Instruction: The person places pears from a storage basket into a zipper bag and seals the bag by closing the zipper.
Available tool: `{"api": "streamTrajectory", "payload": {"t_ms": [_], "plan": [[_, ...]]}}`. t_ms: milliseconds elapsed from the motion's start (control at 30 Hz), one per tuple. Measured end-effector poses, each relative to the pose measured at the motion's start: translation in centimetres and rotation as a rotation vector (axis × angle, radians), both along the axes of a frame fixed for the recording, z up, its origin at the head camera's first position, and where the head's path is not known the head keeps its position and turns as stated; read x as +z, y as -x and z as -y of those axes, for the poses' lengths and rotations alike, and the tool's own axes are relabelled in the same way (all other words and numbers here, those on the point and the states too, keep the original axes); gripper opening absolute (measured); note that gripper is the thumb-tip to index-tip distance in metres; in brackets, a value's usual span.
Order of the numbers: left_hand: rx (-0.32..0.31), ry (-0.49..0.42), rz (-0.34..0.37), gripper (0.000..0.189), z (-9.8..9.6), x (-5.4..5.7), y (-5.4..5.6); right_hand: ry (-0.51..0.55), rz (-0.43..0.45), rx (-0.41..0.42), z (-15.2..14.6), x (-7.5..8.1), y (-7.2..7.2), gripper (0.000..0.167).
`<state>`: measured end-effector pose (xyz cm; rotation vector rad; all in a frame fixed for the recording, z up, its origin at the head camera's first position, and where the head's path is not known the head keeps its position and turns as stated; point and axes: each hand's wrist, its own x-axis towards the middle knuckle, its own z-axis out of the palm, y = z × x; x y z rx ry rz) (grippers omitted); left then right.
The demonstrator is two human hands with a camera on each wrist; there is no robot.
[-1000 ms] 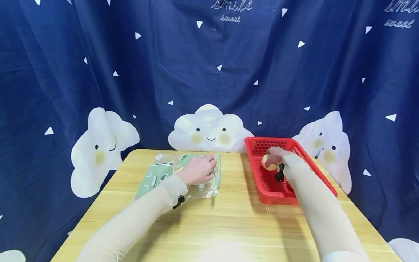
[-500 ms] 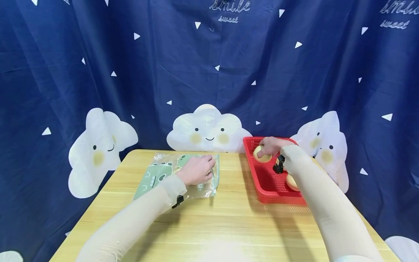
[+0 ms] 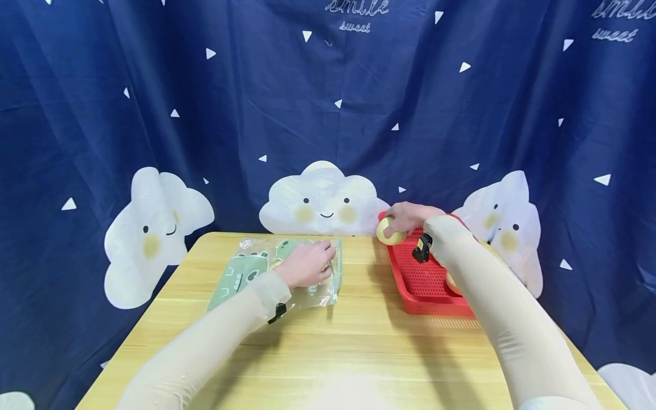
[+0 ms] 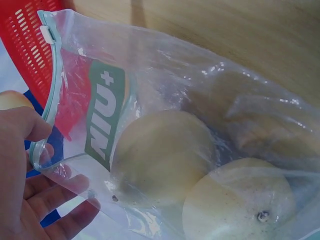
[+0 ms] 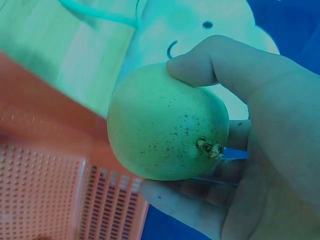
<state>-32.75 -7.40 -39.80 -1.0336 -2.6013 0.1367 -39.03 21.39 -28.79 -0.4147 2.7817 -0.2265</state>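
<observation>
Gripping a smooth, round, pale-yellow fruit (image 5: 165,127) in the bare right hand (image 3: 411,216), curling fingers and thumb partway around it, and holding it up at the far left corner of a red, perforated plastic basket (image 3: 435,306). Pinching between thumb and loosely bent fingers of the bare left hand (image 3: 308,265) the zip edge of a clear, green-printed plastic bag (image 3: 242,276) lying on a pale wooden desk (image 3: 328,336). Seeing two more fruits (image 4: 165,160) inside the bag, another fruit (image 3: 451,283) in the basket partly behind a cream sleeve (image 3: 502,302).

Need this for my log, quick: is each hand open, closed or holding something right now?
Left hand: closed, holding the bag by its zip edge.
Right hand: closed, holding a fruit.
</observation>
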Motion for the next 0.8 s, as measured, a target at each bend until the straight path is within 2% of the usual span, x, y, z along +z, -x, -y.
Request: {"api": "streamTrajectory", "payload": {"t_ms": [133,333,500,667,800], "plan": [[0.004,0.002,0.001,0.017,-0.1,0.0,0.0,0.024,-0.007,0.029,1.4,0.2,-0.4,0.056],[0.017,0.011,-0.003,0.016,-0.1,0.0,0.2,0.121,0.058,0.113,3.6,-0.6,-0.1,0.049],[0.016,0.003,-0.018,0.017,0.0,0.0,0.3,0.092,0.038,0.173,5.3,-1.4,0.2,0.054],[0.010,0.001,-0.029,0.018,0.0,0.0,0.3,0.103,0.101,0.165,6.6,-2.4,0.1,0.050],[0.014,0.006,-0.027,0.017,0.0,0.1,0.3,0.177,0.196,0.115,7.4,-3.7,0.0,0.046]]}}
